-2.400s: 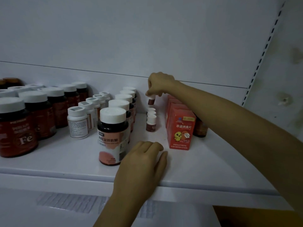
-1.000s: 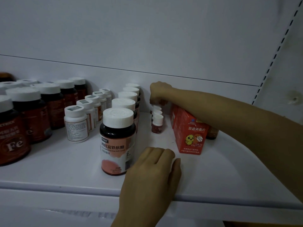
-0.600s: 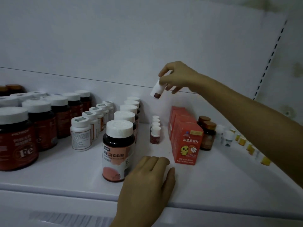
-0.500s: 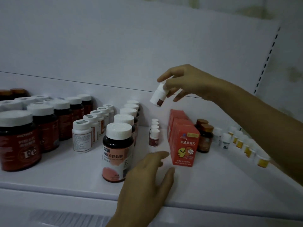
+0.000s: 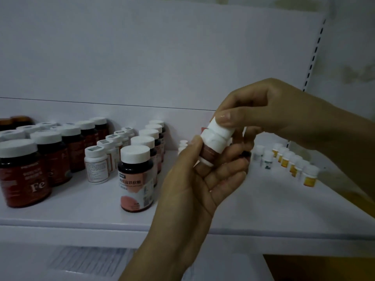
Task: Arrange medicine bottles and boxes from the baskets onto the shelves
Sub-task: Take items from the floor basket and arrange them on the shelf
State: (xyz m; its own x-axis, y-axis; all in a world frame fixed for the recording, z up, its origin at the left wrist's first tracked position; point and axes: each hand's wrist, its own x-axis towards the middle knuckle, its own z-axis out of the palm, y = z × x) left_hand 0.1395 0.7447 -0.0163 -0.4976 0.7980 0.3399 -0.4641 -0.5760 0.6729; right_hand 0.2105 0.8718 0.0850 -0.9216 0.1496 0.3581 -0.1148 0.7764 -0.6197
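Observation:
A small brown bottle with a white cap (image 5: 215, 141) is held in the air in front of the white shelf (image 5: 263, 201). My right hand (image 5: 269, 110) pinches its cap from above, thumb on the top. My left hand (image 5: 205, 177) has come up under it, with its thumb against the bottle's side and its fingers cupped beneath. A large dark bottle with a pink label (image 5: 136, 177) stands at the shelf's front, left of my hands. The red boxes are hidden behind my hands.
Big brown Fe bottles (image 5: 22, 173) fill the shelf's left end, with rows of small white bottles (image 5: 96, 164) beside them. A line of small yellow bottles (image 5: 294, 162) runs back on the right. The shelf's front edge (image 5: 81, 226) lies below my hands.
My right hand lifted a small bottle out of the back row and brought it forward. My left hand left the shelf edge and rose to take hold of the bottle from below.

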